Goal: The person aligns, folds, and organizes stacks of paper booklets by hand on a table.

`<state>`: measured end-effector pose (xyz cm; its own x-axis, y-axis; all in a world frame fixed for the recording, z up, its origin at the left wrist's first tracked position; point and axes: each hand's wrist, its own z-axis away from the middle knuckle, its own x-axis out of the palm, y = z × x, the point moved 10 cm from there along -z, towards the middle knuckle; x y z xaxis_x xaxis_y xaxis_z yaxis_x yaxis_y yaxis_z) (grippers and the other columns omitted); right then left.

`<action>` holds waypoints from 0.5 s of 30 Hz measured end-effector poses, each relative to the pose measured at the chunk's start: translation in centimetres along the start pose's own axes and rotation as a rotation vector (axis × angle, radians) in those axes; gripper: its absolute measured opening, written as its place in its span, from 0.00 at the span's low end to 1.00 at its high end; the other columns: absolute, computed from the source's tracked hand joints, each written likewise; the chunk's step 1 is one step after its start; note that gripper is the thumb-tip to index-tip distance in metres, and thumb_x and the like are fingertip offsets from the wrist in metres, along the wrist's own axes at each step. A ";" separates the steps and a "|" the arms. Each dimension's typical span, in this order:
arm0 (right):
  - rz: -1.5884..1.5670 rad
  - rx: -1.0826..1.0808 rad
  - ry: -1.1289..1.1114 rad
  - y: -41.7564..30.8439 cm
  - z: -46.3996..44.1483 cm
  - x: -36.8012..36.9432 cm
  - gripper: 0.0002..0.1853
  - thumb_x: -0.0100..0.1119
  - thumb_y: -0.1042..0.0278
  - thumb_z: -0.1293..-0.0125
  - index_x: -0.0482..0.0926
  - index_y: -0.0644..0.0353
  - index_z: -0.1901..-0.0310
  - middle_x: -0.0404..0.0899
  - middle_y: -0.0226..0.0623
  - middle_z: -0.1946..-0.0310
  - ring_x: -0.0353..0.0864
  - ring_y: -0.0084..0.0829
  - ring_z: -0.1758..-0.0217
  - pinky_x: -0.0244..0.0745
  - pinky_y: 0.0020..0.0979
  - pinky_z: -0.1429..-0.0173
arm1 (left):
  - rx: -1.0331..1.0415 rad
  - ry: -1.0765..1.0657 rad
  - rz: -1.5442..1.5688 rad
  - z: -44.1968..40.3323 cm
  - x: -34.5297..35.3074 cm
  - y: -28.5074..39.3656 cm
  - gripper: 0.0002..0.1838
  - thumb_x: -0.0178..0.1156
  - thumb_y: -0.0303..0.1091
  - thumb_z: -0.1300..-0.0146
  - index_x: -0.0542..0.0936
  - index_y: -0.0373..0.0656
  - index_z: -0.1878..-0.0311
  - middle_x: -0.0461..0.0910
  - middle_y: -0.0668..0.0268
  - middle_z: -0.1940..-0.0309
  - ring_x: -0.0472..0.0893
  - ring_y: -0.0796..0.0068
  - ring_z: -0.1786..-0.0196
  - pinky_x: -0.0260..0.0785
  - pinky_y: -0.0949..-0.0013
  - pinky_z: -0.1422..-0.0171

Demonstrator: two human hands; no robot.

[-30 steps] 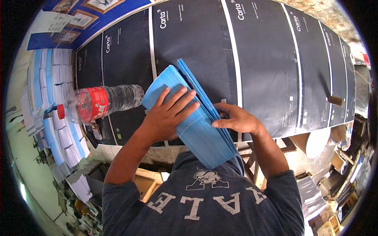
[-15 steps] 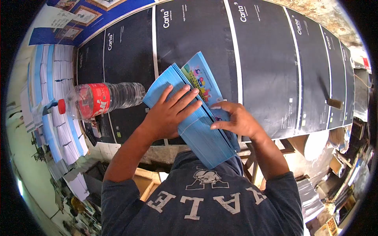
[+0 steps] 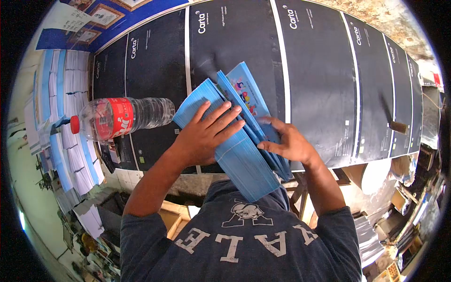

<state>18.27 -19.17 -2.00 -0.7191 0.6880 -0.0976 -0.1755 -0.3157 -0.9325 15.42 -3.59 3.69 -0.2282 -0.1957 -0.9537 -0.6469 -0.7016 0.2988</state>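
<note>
A thick stack of blue booklets (image 3: 246,164) stands on its edges near the table's front, its blue spines upward. My left hand (image 3: 202,134) lies across the top of the stack with its fingers spread. At the stack's right side, my right hand (image 3: 289,143) has its thumb and forefinger around a few booklets parted from the rest. Beyond them leans a booklet with a colourful printed cover (image 3: 246,91), partly hidden by the parted ones. A water bottle with a red label (image 3: 120,117) lies on its side left of the stack.
The black table surface (image 3: 319,84) carries white lines and "Carta" print. A small brown block (image 3: 398,127) is on its right part. Tall stacks of paper (image 3: 73,122) stand at the left. Below the front edge is an open wooden box (image 3: 173,218).
A booklet has tipped away to the right, showing its printed cover, and a few more have since parted from the stack. My right hand has shifted slightly right; my left hand stays on top.
</note>
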 end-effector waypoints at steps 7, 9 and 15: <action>0.408 -0.218 0.087 -3.7 0.0 0.7 0.26 0.68 0.56 0.33 0.77 0.56 0.36 0.82 0.55 0.46 0.81 0.55 0.40 0.76 0.46 0.38 | -0.003 0.021 0.015 -0.1 0.0 -0.1 0.47 0.73 0.52 0.54 0.70 0.51 0.28 0.63 0.55 0.23 0.59 0.53 0.20 0.44 0.37 0.20; 0.328 -0.196 0.071 -3.1 -0.2 0.7 0.27 0.71 0.58 0.36 0.78 0.59 0.38 0.83 0.52 0.47 0.83 0.51 0.43 0.77 0.44 0.40 | -0.009 -0.008 -0.014 0.1 0.3 -0.2 0.50 0.75 0.56 0.52 0.67 0.54 0.25 0.59 0.60 0.21 0.56 0.58 0.18 0.44 0.38 0.19; 0.190 -0.167 0.057 -2.2 -0.6 0.3 0.29 0.77 0.57 0.42 0.81 0.63 0.42 0.85 0.49 0.49 0.85 0.45 0.46 0.78 0.40 0.42 | -0.009 -0.059 -0.031 0.1 0.7 -0.2 0.53 0.77 0.58 0.54 0.66 0.54 0.24 0.58 0.60 0.20 0.55 0.58 0.18 0.43 0.38 0.18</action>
<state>18.84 -17.84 -0.16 -0.6889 0.6638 -0.2912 0.0757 -0.3337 -0.9396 15.31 -3.54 3.02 -0.2509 -0.1330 -0.9588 -0.6479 -0.7128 0.2684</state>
